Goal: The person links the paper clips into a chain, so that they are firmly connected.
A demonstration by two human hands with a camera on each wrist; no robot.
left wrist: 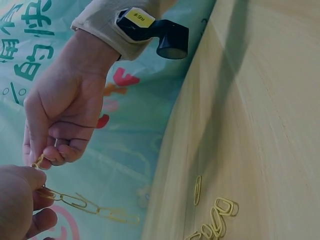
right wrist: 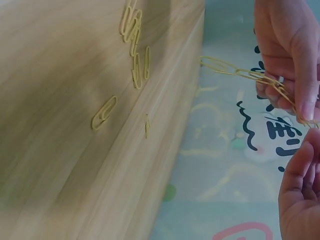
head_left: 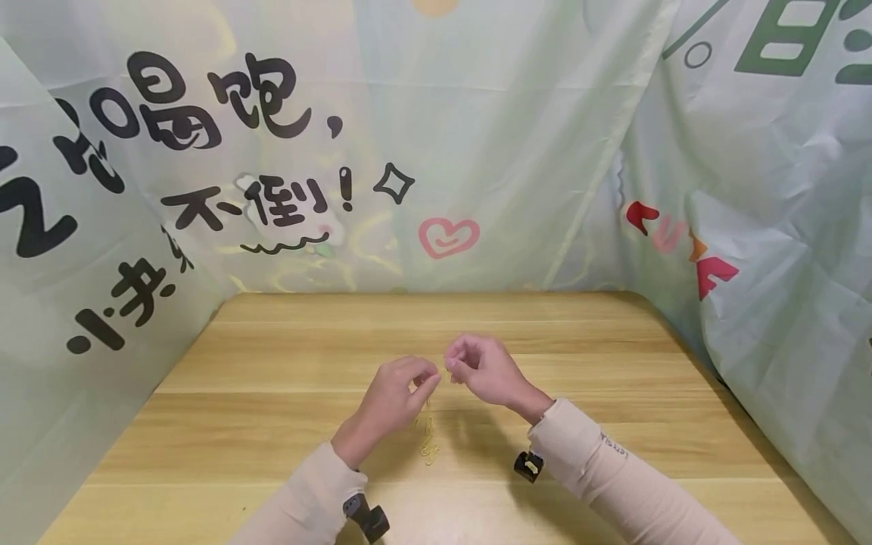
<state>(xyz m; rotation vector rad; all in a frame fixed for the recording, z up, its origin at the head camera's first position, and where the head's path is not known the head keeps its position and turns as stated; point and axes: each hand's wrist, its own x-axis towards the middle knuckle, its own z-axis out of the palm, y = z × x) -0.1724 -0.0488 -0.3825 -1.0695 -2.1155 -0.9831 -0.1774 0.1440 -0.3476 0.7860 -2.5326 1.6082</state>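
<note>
Above the middle of the table, my two hands meet almost fingertip to fingertip. The left hand pinches the end of a chain of gold paper clips, whose linked clips dangle below the fingers in both wrist views. A gold paper clip sits between the thumb and fingertips of my right hand, right beside the left fingertips. Fingers partly cover the spot where this clip meets the chain, so I cannot tell whether they are linked.
Loose gold paper clips lie in a small cluster on the wooden table, below and just in front of the hands. Single clips lie apart from it. Printed cloth hangs behind the table and along both sides.
</note>
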